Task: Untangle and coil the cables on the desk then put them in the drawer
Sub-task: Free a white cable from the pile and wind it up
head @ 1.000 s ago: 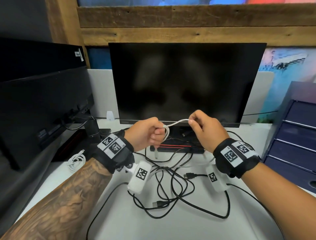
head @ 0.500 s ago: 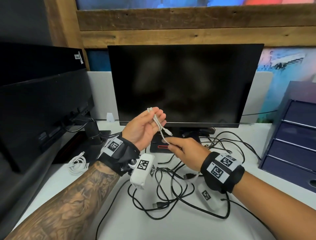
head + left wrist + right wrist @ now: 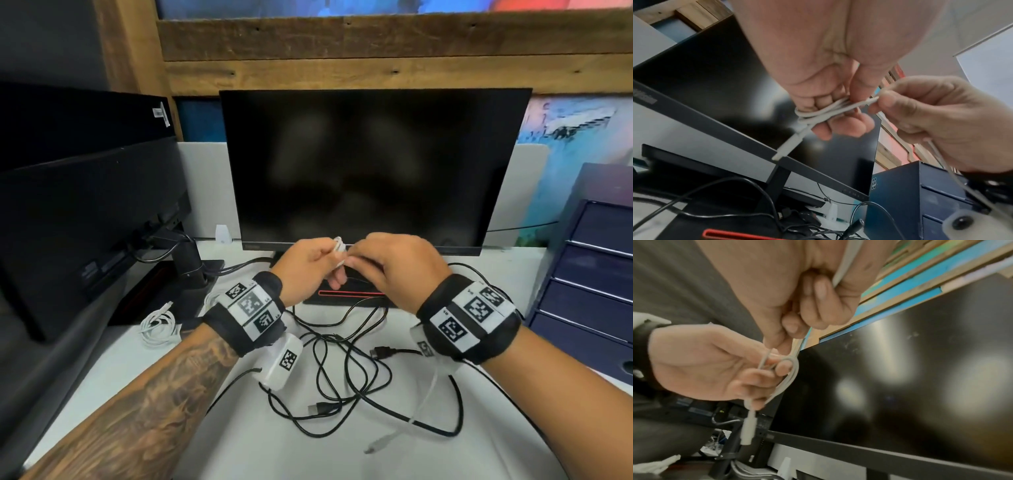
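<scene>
Before the monitor, white cable looped round left hand fingers, pinched by right hand.

A dark, switched-off monitor stands at the back of a white desk, its stand showing a red stripe. A 2nd black monitor faces away at left on its own stand. A small white plug-like object sits by the white divider panel. Rough wooden planks line the wall, with a colourful mural at right.
</scene>
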